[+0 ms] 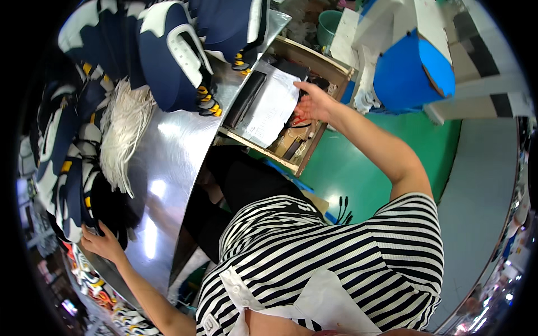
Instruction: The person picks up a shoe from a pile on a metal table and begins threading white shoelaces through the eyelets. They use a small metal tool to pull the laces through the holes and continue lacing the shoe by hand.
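Observation:
My right hand is over a wooden drawer pulled out beside the metal table. One finger stretches toward a sheet of white paper; the other fingers hang lower, near small red and dark items that I cannot make out. It seems to hold nothing. At the table's near left edge my left hand has thumb and finger apart, by the lower end of a heap of navy, white and yellow shoe uppers. Whether it touches them is hard to tell. A dark long case lies on the paper's left side.
A bundle of white laces lies on the metal table. More navy uppers stand at its far end. Beyond the drawer are a blue bin and a green bucket. Dark cables stick up near the green floor.

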Demonstrator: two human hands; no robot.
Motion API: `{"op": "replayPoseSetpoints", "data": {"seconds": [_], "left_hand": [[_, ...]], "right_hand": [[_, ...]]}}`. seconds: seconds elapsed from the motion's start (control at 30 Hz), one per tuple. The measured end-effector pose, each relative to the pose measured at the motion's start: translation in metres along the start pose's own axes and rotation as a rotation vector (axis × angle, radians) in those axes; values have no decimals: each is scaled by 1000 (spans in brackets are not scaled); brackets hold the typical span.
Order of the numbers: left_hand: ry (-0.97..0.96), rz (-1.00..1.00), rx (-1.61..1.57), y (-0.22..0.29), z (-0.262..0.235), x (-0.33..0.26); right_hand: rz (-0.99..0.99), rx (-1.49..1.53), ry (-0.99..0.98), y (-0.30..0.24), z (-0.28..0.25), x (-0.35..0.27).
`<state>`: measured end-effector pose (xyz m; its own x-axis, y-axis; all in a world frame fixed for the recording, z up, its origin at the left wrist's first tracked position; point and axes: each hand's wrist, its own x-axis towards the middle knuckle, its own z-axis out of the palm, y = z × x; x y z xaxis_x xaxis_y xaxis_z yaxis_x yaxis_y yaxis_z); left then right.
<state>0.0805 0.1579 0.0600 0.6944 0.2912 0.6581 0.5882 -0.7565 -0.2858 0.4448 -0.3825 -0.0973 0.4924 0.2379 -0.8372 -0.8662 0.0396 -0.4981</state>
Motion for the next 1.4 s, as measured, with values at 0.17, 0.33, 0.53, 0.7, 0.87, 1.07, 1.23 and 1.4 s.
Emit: {"op": "replayPoseSetpoints", "data": {"seconds": [0.17, 0.33, 0.53, 0.7, 0.87, 1.07, 1.23, 1.4], "left_hand": [[-40, 50, 31, -6, 0, 1], [-83, 55, 50, -4, -1, 0], [-167, 80, 114, -5, -5, 0], [-295, 63, 115, -1, -14, 7], [-377, 31, 156, -3, -23, 2], [-386, -6, 276, 34, -33, 20], [-369, -44, 319, 62, -60, 32], [-452, -117, 154, 55, -68, 23]], "right_hand": [[-431, -54, -204, 3, -12, 0], [-693, -349, -141, 11, -8, 2], [-919, -592, -154, 16, -13, -3], [-973, -685, -106, 18, -18, -5], [-1040, -793, -32, 19, -12, 3], [-1005, -951, 80, 34, -8, 32], [-786, -1294, 82, 14, 1, -13], [-796, -1611, 204, 46, 1, 21]]}}
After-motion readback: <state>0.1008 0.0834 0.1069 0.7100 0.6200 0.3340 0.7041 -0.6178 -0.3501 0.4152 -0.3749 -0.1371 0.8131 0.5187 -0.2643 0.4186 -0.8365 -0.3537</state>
